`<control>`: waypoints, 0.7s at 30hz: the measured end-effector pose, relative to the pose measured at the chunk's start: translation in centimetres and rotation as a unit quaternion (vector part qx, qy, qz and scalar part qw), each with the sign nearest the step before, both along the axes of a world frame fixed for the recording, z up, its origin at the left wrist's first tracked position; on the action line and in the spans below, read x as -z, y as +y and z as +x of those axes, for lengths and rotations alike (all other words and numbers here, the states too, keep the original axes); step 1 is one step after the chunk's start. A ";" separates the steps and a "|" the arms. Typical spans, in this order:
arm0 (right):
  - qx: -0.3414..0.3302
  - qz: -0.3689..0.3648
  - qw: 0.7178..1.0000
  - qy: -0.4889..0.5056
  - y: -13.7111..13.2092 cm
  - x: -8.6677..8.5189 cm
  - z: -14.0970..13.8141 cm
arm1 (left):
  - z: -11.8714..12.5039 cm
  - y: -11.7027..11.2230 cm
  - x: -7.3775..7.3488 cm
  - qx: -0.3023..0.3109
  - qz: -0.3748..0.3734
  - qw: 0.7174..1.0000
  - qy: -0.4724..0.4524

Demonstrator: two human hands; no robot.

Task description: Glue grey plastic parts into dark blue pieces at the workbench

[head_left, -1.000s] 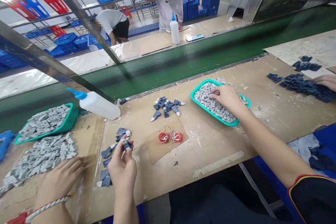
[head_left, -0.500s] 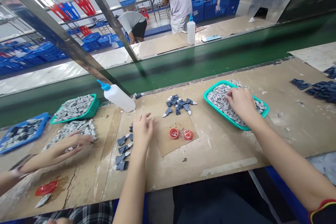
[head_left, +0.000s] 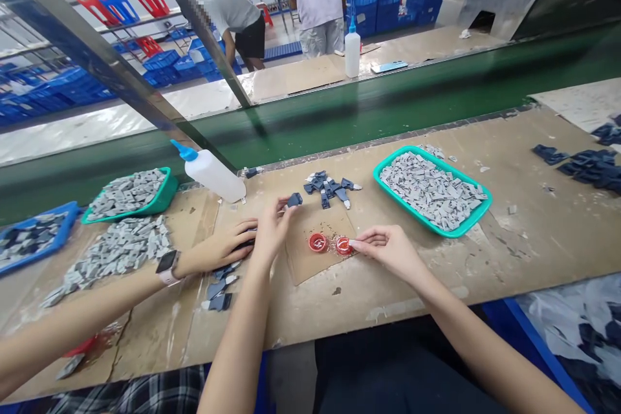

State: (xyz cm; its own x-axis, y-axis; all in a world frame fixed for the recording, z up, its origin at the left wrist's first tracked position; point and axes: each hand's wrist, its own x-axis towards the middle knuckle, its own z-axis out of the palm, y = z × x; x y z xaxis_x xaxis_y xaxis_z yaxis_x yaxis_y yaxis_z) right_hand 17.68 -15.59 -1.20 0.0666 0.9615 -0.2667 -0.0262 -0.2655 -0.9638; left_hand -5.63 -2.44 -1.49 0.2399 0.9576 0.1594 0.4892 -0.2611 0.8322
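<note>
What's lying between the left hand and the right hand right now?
In the head view, a brown cardboard sheet lies between the left hand and the right hand, with a red cap and a second red cap on it; the right hand's fingertips reach the second.

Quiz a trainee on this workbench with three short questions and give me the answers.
1. Multiple choice: what does the left hand pinch? A) a squeeze bottle B) a dark blue piece C) a phone
2. True or false: the right hand is inside the teal tray.
3. How many red caps sit on the brown cardboard sheet?

Key: 1. B; 2. false, it is by the red caps; 3. two.
</note>
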 end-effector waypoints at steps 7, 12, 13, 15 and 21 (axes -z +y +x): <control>-0.018 0.000 1.000 0.025 0.5 1.0 -0.8 | -1.7 -5.0 -2.6 -0.130 -0.136 0.920 -0.344; 0.018 -0.027 0.999 0.027 0.5 1.0 -1.2 | -1.5 -8.4 -3.4 -0.138 -0.130 0.888 -0.419; 0.024 -0.031 0.999 0.028 0.5 1.0 -1.3 | -1.5 -8.9 -3.5 -0.140 -0.128 0.888 -0.419; 0.028 -0.038 0.999 0.028 0.5 1.0 -1.4 | -1.6 -9.8 -3.6 -0.155 -0.131 0.881 -0.427; 0.039 -0.070 0.995 0.056 0.4 0.7 -1.6 | -1.7 -11.6 -2.6 -0.223 -0.160 0.840 -0.467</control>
State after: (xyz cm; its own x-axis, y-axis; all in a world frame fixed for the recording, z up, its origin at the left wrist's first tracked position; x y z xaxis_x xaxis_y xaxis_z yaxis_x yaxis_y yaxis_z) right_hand 16.09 -15.21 -1.86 0.1031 0.9077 -0.4067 -0.1567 -0.3889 -0.9078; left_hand -7.33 -14.01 1.07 -0.2410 0.9486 -0.2051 -0.4279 0.0859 0.8997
